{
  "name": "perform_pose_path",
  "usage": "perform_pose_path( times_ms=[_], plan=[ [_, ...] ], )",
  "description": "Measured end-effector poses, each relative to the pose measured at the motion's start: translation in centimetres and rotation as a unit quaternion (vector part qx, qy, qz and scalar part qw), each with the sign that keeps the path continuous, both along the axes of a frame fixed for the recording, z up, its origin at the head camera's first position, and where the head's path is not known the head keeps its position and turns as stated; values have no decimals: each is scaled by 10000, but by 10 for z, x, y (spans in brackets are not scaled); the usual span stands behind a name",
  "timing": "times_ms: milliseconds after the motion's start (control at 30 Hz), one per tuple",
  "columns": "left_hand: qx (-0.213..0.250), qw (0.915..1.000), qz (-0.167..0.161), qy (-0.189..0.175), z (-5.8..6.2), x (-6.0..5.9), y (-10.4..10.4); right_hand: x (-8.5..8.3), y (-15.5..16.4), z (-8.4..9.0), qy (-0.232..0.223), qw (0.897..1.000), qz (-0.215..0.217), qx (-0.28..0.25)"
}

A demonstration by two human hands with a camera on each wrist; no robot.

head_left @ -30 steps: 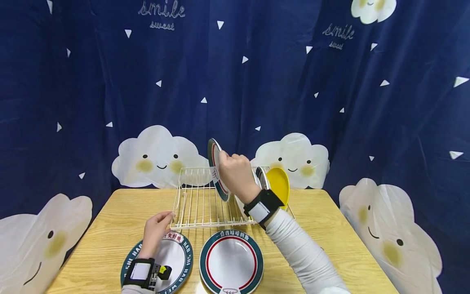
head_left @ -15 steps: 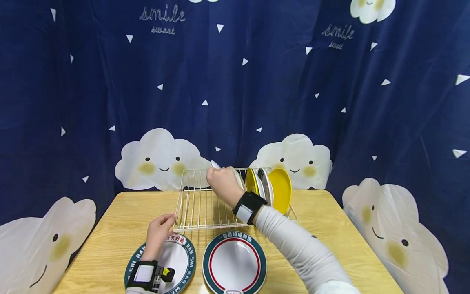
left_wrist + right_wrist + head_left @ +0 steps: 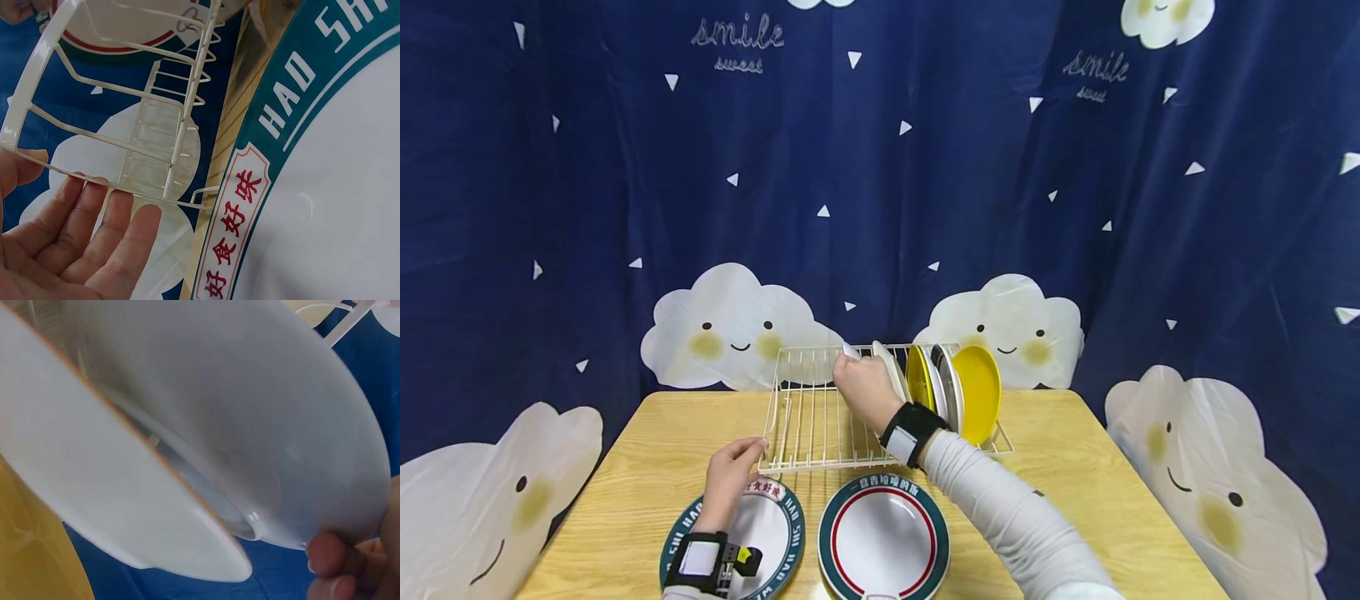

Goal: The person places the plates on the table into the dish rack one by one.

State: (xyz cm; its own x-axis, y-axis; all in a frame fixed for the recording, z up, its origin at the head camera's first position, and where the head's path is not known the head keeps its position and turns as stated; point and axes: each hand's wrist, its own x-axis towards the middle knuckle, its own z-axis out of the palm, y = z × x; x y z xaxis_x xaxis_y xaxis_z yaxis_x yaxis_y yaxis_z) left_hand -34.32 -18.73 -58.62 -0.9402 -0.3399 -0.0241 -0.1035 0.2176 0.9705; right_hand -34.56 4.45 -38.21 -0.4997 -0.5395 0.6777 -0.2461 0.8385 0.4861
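Note:
My left hand [image 3: 726,483] holds the left front corner of a white wire dish rack [image 3: 820,467]; in the left wrist view, thumb and fingers sit on either side of its thin wire [image 3: 147,195]. A plate [image 3: 250,412] stands on edge in the rack's middle, its pale underside filling much of the right wrist view. My right hand [image 3: 868,390] grips this plate by its upper rim. Right beside it leans a white dish [image 3: 112,462] with a thin orange-brown edge. In the head view my right hand hides most of the held plate.
Further right in the rack stand several plates, among them a large yellow plate [image 3: 980,396]. Two green-rimmed plates lie before the rack on the wooden table [image 3: 1090,517], a left plate [image 3: 793,533] and a right plate [image 3: 883,542]. A blue curtain [image 3: 880,167] hangs behind.
My right hand has lowered the plate from above the rack down into its slots, and it now stands beside the white dish. The left hand keeps its hold on the rack corner.

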Motion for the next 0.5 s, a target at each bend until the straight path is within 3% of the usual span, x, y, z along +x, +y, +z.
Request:
perform_pose_path(
  times_ms=[333,500],
  plan=[
    [28,10000,41,-14,3,-5,-2,5,-5,1,-515,9977,-350,-249],
    [112,9999,23,4,-1,-1,-1,1,0,-10,-789,9949,-518,-344]
  ],
)
